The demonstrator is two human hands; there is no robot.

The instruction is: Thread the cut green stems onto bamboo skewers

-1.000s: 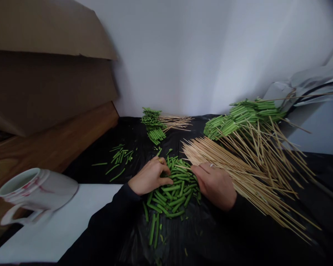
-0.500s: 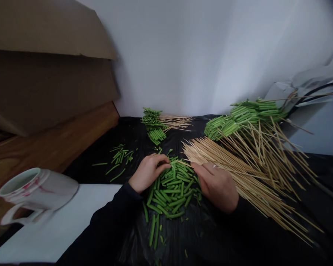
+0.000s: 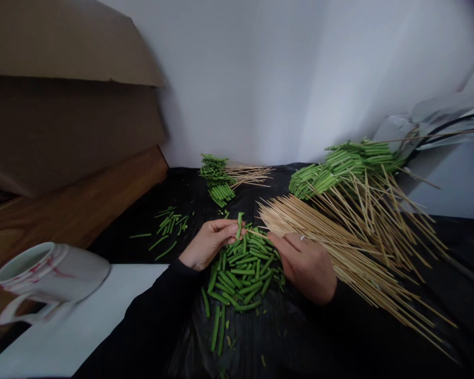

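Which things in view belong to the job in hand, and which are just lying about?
Part of the job, as it looks:
left hand, pinching a green bean piece
right hand, holding a bamboo skewer
pile of cut beans
spread of bare skewers
skewered bean bundles near the wall

Apparently just lying about:
red-marked mug
cardboard box

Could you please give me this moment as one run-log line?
Left hand: pinching green bean piece; right hand: holding skewer, aimed at that piece, contact unclear; nearby: loose bean pile, bare skewer bundle
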